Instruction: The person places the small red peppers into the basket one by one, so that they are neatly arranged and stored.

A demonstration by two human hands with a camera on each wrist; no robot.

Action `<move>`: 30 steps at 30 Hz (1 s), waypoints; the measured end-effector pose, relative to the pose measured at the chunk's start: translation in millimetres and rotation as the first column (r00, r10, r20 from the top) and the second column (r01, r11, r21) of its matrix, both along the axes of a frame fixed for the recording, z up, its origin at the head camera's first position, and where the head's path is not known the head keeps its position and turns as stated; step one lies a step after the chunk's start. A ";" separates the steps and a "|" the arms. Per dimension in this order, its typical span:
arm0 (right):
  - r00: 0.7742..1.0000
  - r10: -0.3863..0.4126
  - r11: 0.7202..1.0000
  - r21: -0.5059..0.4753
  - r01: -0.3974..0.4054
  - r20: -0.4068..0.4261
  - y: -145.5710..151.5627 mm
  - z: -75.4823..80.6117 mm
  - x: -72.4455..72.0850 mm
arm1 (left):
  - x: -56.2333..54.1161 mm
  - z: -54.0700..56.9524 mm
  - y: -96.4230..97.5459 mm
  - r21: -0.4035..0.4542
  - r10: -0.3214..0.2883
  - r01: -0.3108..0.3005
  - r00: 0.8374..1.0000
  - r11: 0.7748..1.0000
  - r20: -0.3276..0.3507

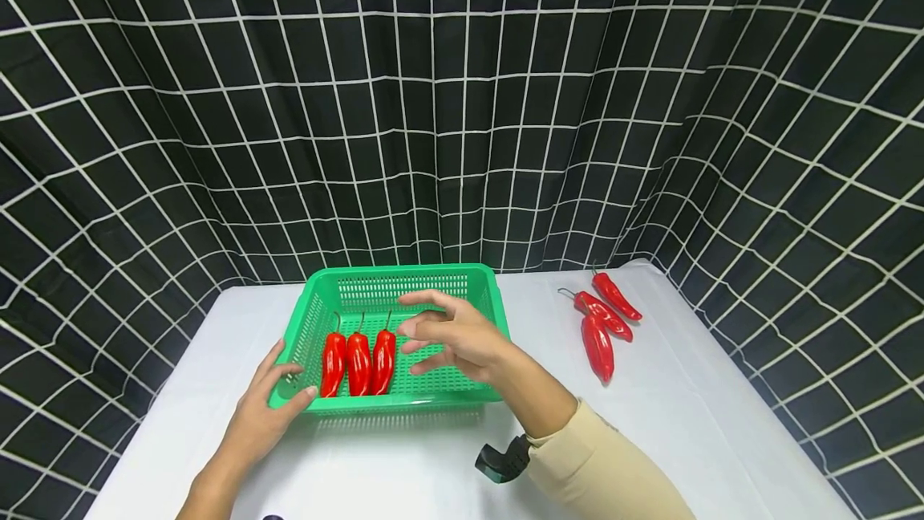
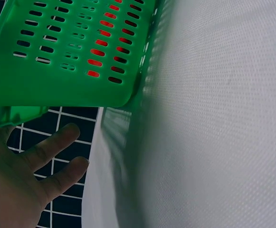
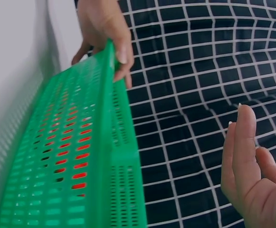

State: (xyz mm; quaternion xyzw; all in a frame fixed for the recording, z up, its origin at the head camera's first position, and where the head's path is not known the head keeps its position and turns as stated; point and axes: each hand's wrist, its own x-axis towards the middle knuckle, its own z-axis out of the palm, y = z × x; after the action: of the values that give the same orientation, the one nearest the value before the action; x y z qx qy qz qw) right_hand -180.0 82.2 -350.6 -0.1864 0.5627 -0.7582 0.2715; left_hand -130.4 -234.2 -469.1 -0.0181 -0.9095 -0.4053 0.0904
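Observation:
A green plastic basket (image 1: 404,401) with slotted walls stands on the white table. Inside, three red chili peppers (image 1: 358,363) lie side by side in its left half, stems toward the back. My left hand (image 1: 256,416) grips the basket's front left corner, thumb on the front rim and a finger over the left rim; in the left wrist view two fingers of the left hand (image 2: 28,171) spread outside the wall. Over the basket's right half hovers my right hand (image 1: 458,339), fingers parted and holding nothing, just right of the peppers. The right wrist view shows the right hand's fingers (image 3: 244,152) extended.
Three more red chili peppers (image 1: 597,347) lie close together on the white table (image 1: 686,424) to the right of the basket. A black curtain with a white grid (image 1: 447,103) surrounds the table at the back and sides. A dark device (image 1: 503,460) sits at my right wrist.

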 end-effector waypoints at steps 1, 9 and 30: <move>1.000 0.003 1.000 -0.006 -0.003 -0.003 1.6 1.3 1.6 | 0.1 -0.3 0.0 0.001 0.000 0.000 1.000 1.000 0.001; 0.999 -0.019 0.999 -0.031 0.018 -0.036 16.4 10.6 13.0 | -1.0 -0.5 0.2 -0.003 0.000 0.000 1.000 1.000 -0.010; 0.988 -0.073 0.996 -0.061 0.065 -0.134 52.0 22.1 26.3 | -0.4 0.1 0.8 -0.004 0.010 -0.010 1.000 1.000 0.000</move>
State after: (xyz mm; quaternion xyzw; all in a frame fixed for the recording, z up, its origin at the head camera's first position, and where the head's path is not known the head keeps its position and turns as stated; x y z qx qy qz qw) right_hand -153.7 134.2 -328.5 -0.2258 0.5646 -0.7681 0.2007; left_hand -130.9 -233.4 -469.0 -0.0139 -0.9104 -0.4029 0.0926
